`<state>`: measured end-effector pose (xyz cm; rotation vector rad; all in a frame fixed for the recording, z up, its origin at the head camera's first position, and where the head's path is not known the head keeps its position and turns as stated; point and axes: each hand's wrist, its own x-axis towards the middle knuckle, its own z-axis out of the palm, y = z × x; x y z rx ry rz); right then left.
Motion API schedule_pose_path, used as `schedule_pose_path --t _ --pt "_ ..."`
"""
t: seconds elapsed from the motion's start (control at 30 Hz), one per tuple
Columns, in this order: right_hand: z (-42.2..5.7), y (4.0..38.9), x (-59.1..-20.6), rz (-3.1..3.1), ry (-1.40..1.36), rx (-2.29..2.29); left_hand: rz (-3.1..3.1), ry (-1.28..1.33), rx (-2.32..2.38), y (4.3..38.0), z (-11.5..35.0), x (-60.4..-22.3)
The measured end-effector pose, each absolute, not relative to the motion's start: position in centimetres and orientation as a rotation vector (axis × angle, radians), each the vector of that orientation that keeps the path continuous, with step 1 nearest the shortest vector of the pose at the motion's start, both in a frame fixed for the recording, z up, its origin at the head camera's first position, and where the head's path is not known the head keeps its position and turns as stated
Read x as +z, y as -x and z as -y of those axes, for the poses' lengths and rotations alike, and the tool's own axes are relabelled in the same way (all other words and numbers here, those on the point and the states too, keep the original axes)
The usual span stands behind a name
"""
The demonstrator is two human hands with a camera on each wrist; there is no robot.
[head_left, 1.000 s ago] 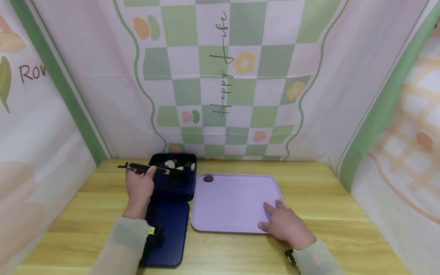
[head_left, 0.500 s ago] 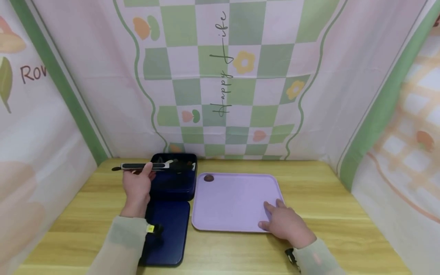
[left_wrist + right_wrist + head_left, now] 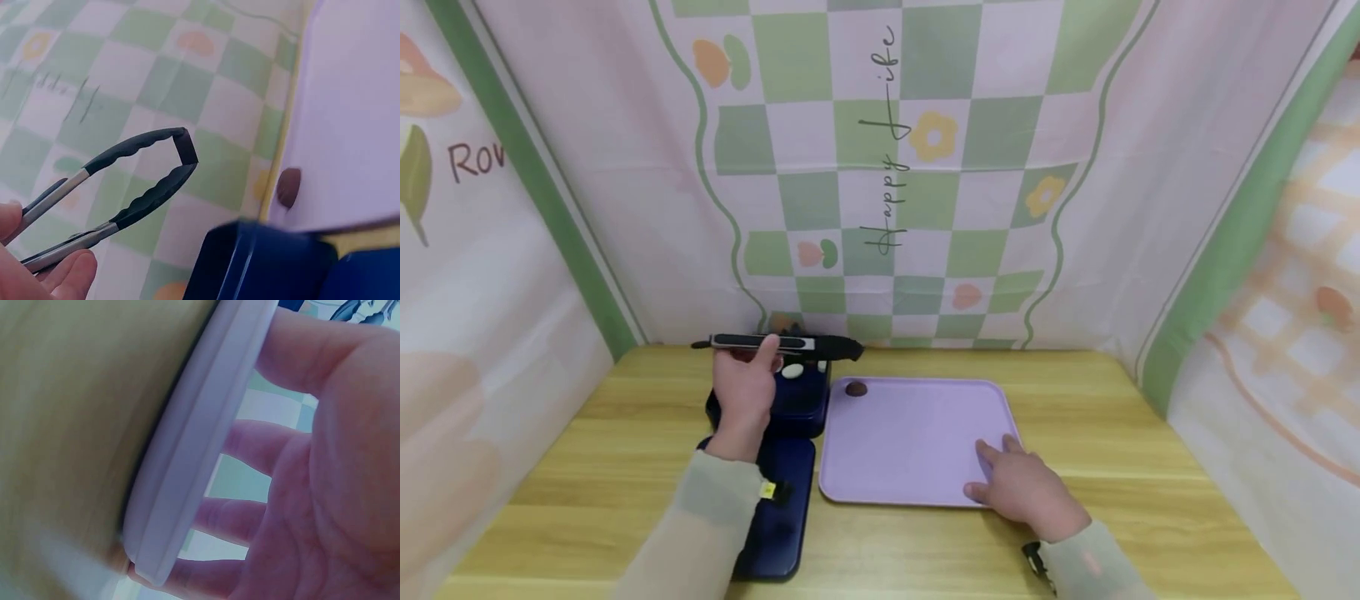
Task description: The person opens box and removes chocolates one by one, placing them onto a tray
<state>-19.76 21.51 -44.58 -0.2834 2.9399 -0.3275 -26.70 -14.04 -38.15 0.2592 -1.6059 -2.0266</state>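
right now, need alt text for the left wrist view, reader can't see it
A left hand holds silver-and-black metal tongs, a small dark piece seemingly pinched between their tips. To the right, a brown rounded piece lies on a lavender tray; a navy box shows below, green-and-white checked fabric behind.

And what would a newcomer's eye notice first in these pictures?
Probably the purple tray on the table, with a brown piece in its far left corner and the right hand on its near right corner. Next, the tongs in the left hand, by the blue box. Behind, checked cloth reads "Happy Life" sideways.
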Motion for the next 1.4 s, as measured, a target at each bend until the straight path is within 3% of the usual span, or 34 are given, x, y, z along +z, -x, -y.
schedule_pose_path --t 0.53,1.4 --pt "-21.5 19.6 -44.5 -2.943 0.263 -0.332 2.041 -0.133 -1.547 26.8 7.5 -40.4" --pt "-21.5 19.5 -44.5 -2.965 0.262 -0.305 2.148 -0.124 -1.460 26.5 5.7 -41.4"
